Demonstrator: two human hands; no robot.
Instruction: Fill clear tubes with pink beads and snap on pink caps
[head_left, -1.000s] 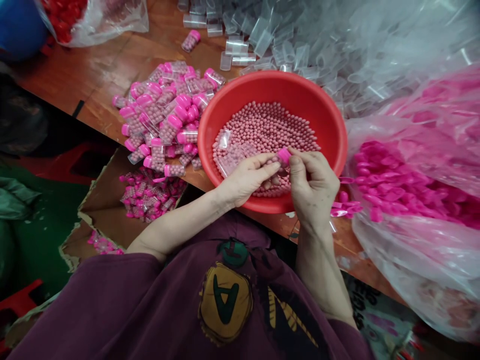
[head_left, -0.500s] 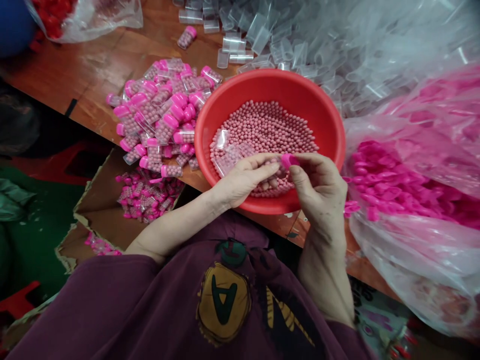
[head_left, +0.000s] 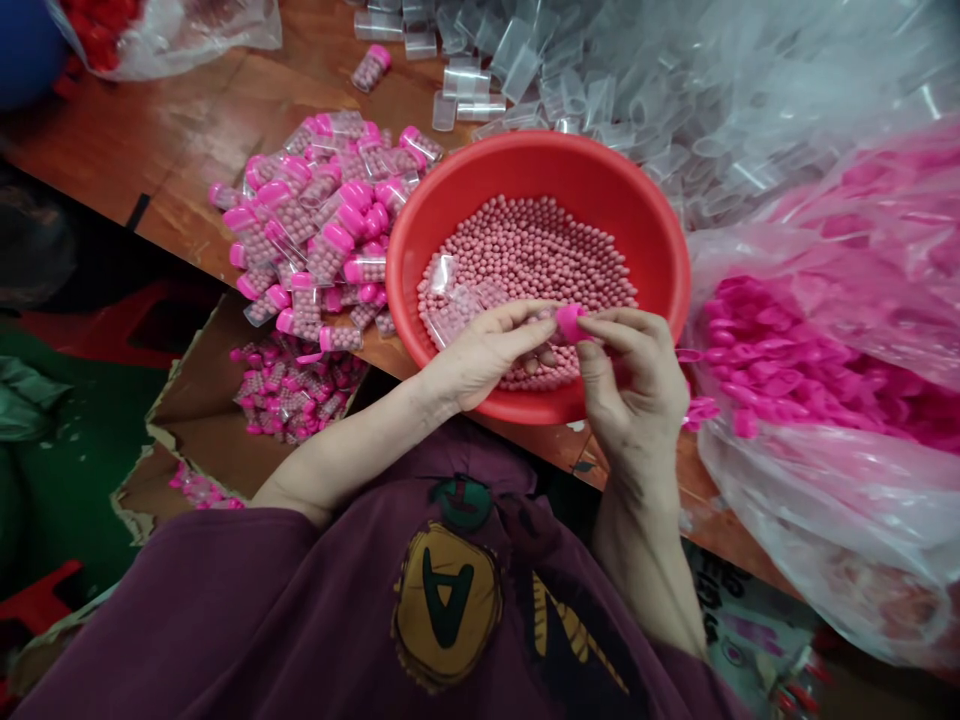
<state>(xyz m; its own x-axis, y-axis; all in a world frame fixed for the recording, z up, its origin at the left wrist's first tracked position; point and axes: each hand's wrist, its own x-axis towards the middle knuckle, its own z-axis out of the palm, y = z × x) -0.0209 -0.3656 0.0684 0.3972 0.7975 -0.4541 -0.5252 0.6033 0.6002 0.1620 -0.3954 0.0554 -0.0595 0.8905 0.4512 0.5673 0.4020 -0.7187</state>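
Observation:
A red bowl [head_left: 652,240] of small pink balls [head_left: 532,250] sits on the wooden table's near edge. Over its near rim my left hand [head_left: 487,352] is closed round a small clear tube filled with pink balls; most of the tube is hidden by the fingers. My right hand [head_left: 634,385] pinches a pink cap [head_left: 570,322] against the tube's end. Two or three clear tubes [head_left: 450,295] lie on the balls just left of my hands.
A heap of filled, pink-capped tubes [head_left: 322,225] lies left of the bowl. Below the table edge a cardboard box [head_left: 202,400] holds more. Empty clear tubes [head_left: 570,80] are piled behind the bowl. A plastic bag of pink caps [head_left: 795,360] lies to the right.
My hands stay together over the bowl's near rim; the right fingers have shifted slightly on the pink cap at the tube's end. The view has drifted a little.

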